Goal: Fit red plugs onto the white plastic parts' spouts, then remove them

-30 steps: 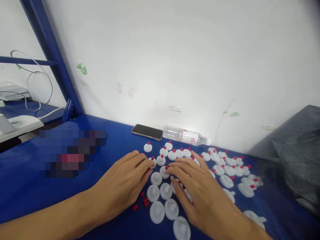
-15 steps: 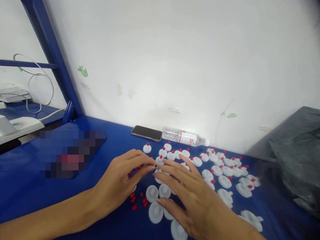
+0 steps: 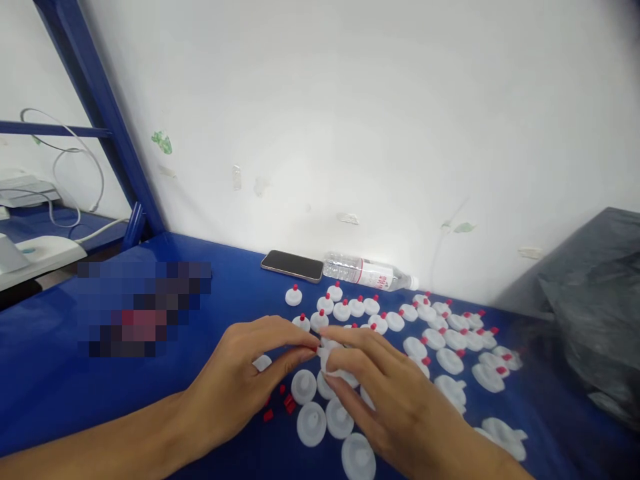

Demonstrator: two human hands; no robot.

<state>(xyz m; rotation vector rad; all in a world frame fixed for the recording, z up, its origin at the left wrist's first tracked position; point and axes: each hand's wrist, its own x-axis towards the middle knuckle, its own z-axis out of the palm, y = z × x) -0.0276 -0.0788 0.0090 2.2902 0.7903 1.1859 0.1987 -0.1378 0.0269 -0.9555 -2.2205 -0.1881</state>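
Note:
My right hand [image 3: 395,407] is closed on a white plastic cap [image 3: 334,363], lifted a little off the blue table [image 3: 65,373]. Against that cap my left hand [image 3: 240,383] pinches a small red plug [image 3: 313,347] between thumb and forefinger. Several bare white caps [image 3: 313,423] lie just below the hands. A few loose red plugs [image 3: 287,402] lie under my left hand. Behind the hands, several white caps with red plugs fitted [image 3: 357,307] spread towards the right.
A phone [image 3: 293,265] and a lying water bottle [image 3: 367,273] rest against the white wall. A dark plastic bag [image 3: 590,313] fills the right side. A blue frame post [image 3: 95,113] stands at the left, with cables and white devices beyond it.
Both hands came off the table and drew together. My right hand picked up a white cap, and my left hand brought a red plug to it.

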